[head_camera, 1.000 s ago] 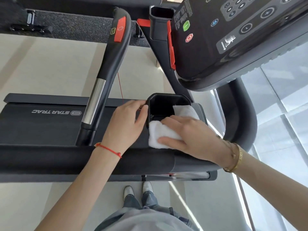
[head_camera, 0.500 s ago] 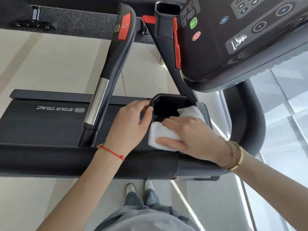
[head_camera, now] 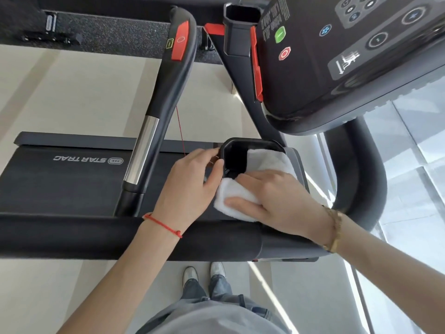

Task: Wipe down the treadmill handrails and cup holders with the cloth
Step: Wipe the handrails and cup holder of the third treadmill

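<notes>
Mid-wipe on the near cup holder. Since a moment ago, more cloth draped over the holder's right rim and wall, less bunched at the near edge; a sign, probably, of the wipe working round the rim toward the inside. Right hand flat on the cloth, fingers spread and straight, pressing rather than gripping, much as before. Left hand curled round the holder's left rim, thumb on the edge, steadying it, hardly shifted. Far cup holder and handrail untouched now. View drifted slightly: console and holder sit a little further right than earlier.
</notes>
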Demonstrator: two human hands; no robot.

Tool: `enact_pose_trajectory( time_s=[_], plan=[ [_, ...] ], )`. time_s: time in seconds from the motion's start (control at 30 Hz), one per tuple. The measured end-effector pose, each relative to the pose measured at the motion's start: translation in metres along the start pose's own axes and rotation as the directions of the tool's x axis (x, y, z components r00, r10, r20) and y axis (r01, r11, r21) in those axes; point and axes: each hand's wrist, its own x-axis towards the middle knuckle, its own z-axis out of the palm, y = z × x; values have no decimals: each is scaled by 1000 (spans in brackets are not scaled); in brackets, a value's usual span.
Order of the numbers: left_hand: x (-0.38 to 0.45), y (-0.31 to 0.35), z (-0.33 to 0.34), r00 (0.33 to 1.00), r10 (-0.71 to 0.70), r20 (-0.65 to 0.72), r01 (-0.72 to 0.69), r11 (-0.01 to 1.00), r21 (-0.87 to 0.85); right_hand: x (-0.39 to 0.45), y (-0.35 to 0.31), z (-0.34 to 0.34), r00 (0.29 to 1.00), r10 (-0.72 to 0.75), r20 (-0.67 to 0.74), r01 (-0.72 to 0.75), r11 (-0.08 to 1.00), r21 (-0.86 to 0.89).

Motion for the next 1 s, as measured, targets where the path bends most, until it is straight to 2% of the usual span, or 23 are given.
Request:
enact_pose_trajectory(
  time_s=[0.07,0.13,0.33,0.47,0.53,0.6,0.67,0.77,0.83,0.93,1.0],
  plan=[
    [0,-1,0,1000,-6,-2,6,1000,-4,5,-7,5,998,60,3,-61,998,6],
    [0,-1,1,1000,2,-1,-2,1000,4,-3,-5,-1,997,62,41,-63,997,32],
    [0,-2,0,1000,2,-1,-2,1000,12,-35,21,-16,993,-104,-53,107,993,46],
    [-1,-2,-1,1000,7,0,-7,1000,15,-41,24,-16,987,-132,-87,135,990,35],
    [-1,-1,0,1000,8,6,-8,1000,19,-48,23,-14,983,-92,-158,97,995,20],
    [-1,-1,-1,1000,12,5,-12,1000,18,-54,19,-14,967,27,-255,-10,998,69],
    [0,0,-1,1000,14,6,-14,1000,19,-58,14,-16,912,134,-387,-108,990,88],
    [0,1,-1,1000,13,11,-13,999,35,-60,11,-21,817,185,-546,-196,980,37],
    [0,1,-1,1000,11,14,-11,999,40,-58,9,-21,824,282,-492,-300,953,43],
    [0,2,0,1000,8,18,-9,999,48,-48,0,-8,811,553,-192,-507,827,241],
    [0,2,0,1000,7,19,-8,999,50,-40,0,2,801,592,-91,-548,785,288]
  ],
)
